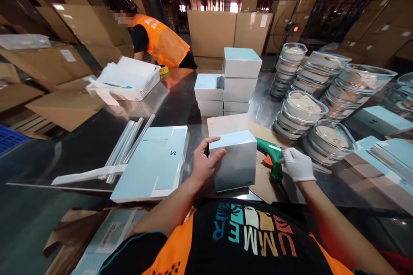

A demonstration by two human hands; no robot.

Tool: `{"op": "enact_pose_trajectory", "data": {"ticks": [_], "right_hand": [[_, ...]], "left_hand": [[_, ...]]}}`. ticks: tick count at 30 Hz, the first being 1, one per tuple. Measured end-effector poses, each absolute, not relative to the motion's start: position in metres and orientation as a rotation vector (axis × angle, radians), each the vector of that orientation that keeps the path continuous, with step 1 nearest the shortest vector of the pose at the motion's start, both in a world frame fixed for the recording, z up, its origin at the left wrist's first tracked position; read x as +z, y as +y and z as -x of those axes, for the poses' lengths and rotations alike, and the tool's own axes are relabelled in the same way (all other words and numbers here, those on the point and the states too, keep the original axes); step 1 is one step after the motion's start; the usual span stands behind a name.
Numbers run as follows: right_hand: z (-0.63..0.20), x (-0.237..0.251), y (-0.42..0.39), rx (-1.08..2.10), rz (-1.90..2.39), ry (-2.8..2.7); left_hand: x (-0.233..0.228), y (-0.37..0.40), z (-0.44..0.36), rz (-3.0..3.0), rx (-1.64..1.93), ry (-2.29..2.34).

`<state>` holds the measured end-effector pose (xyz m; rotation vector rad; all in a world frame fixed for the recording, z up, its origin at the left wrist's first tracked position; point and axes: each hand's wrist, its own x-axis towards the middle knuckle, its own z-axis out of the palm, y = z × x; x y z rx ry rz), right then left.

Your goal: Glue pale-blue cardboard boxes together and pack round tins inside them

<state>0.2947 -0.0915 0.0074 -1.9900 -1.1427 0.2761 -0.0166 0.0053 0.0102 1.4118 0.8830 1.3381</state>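
My left hand [204, 162] grips the left side of a small pale-blue box [234, 161], holding it upright on a brown cardboard sheet [263, 187] near the table's front edge. My right hand [298, 164], in a white glove, is closed around the handle of a green glue gun [272, 154] whose orange trigger shows just right of the box. The gun's nozzle points toward the box's right side and is hidden behind it.
Flat blue box blanks [155, 163] lie left of the box. Stacked finished boxes [240, 79] stand behind. Stacks of clear lidded bowls [318, 94] fill the right. A white basket [127, 79] sits far left, and a person in an orange vest [161, 43] bends over beyond the steel table [174, 99].
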Motion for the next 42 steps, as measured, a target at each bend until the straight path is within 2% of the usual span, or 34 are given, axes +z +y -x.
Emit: {"op": "enact_pose_trajectory", "data": {"ticks": [4,8,12,19,26,30,33,35,38,42], "right_hand": [[-0.25,0.029,-0.066,0.601,1.458,-1.253],[-0.227,0.044,-0.047,0.815,1.261,-1.453],[-0.237,0.041,-0.061,0.731,1.209,-1.634],[-0.228,0.035,-0.084,0.639,1.079,-1.746],[-0.231,0.011,-0.077,0.634,1.109,-1.502],[-0.242,-0.005,-0.075,0.648,1.161,-1.393],[-0.249,-0.011,-0.078,0.645,1.263,-1.412],[-0.249,-0.017,-0.082,0.679,1.327,-1.445],[-0.243,-0.033,-0.087,0.751,1.38,-1.462],[-0.231,-0.059,-0.089,0.883,1.463,-1.438]], "left_hand": [[0.008,0.006,0.01,-1.512,1.299,0.788],[-0.002,0.011,0.003,-1.574,1.331,0.656],[-0.009,0.018,0.003,-1.515,1.466,0.56],[-0.013,0.021,0.026,-1.758,1.376,0.422],[-0.041,0.004,0.046,-1.517,0.872,0.719],[-0.004,0.054,0.062,-1.324,1.15,0.835],[0.056,0.132,0.067,-1.187,1.578,0.864],[0.097,0.19,0.064,-1.156,1.723,0.857],[0.141,0.258,0.047,-1.217,1.698,0.997],[0.15,0.297,0.012,-1.293,1.485,1.017]]}}
